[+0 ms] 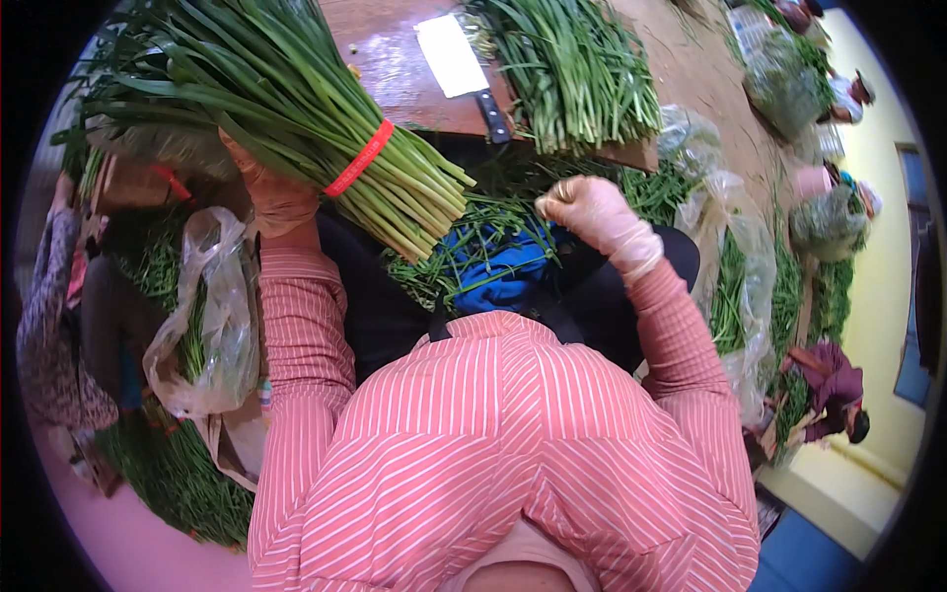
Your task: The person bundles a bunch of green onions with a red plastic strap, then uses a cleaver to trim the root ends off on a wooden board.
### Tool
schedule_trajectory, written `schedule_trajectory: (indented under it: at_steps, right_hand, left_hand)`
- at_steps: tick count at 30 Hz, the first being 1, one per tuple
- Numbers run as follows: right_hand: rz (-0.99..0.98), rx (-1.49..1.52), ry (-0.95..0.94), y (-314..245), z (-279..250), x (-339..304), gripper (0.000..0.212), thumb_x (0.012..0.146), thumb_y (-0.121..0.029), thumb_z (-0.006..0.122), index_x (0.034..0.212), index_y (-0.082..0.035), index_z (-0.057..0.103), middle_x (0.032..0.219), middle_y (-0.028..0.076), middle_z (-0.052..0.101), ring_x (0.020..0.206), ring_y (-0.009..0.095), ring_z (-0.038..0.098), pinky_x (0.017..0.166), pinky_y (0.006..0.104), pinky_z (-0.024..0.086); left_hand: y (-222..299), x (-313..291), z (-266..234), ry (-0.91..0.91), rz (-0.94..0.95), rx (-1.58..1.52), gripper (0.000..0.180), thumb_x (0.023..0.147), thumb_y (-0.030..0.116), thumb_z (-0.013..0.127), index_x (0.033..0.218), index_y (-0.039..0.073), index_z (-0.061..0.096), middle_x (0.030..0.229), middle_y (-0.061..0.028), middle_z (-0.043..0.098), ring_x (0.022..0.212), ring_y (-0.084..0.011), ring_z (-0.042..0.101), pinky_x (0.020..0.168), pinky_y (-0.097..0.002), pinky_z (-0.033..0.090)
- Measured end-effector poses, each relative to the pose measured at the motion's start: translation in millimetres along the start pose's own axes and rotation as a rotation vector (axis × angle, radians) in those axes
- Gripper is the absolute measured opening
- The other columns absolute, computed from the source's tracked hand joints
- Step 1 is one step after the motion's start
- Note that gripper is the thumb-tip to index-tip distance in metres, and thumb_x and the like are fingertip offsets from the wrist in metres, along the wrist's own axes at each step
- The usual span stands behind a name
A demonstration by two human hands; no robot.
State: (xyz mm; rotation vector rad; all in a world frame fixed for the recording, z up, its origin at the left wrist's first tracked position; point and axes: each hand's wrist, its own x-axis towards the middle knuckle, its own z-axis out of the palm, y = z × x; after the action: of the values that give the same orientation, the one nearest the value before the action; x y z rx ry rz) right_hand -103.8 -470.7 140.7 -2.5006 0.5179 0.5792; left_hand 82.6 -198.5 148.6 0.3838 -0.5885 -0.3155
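A worker in a pink striped shirt holds a thick bundle of garlic chives (296, 109) aloft in a gloved left hand (279, 197), whose grip is wrapped around the underside of the stalks just behind the red rubber band (360, 158) that binds them. The bundle's long axis runs on a slant: leafy tops fan out toward the upper left, while the pale cut ends point down and to the right, toward the worker's lap. The gloved right hand (592, 215) hangs just beyond those cut ends, balled into a closed fist; whether it pinches a stray stem or nothing at all cannot be told from here. So the stalk ends lie between the two hands, with the right hand the nearer to them and the left bearing the weight further up.

Loose trimmed greens (464, 247) and a blue cloth (503, 271) lie across the lap beneath. On the wooden desk (385, 59) ahead rests a cleaver (459, 64), blade flat and black handle toward the worker, beside another heap of cut chives (577, 69). A clear plastic bag (212, 316) with greens sits at the worker's left, and other people work among further piles on the floor to the right.
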Motion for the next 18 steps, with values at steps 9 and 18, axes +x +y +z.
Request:
schedule_trajectory:
  at_steps: [9,18]
  right_hand:
    - [0.5,-0.288,-0.02,146,102,63,0.1,0.067,-0.023,0.077,0.148,-0.018,0.019,0.15,0.022,0.021,0.134,0.036,0.032,0.105,0.0388,0.038]
    - [0.413,0.139,-0.034,161,74,25,0.027,0.075,-0.026,0.059,0.093,-0.008,0.068,0.091,0.016,0.068,0.084,0.032,0.066,0.079,0.0397,0.05]
  left_hand:
    - [-42,-1,-6,0.045,-0.225,-0.028,0.072,0.087,0.062,0.045,0.141,0.014,0.036,0.143,-0.0076,0.04,0.127,-0.0308,0.041,0.108,-0.0498,0.03]
    - [-67,-6,-43,0.367,-0.351,0.156,0.069,0.089,0.057,0.048,0.14,0.012,0.038,0.139,-0.0098,0.043,0.125,-0.0283,0.044,0.108,-0.0457,0.032]
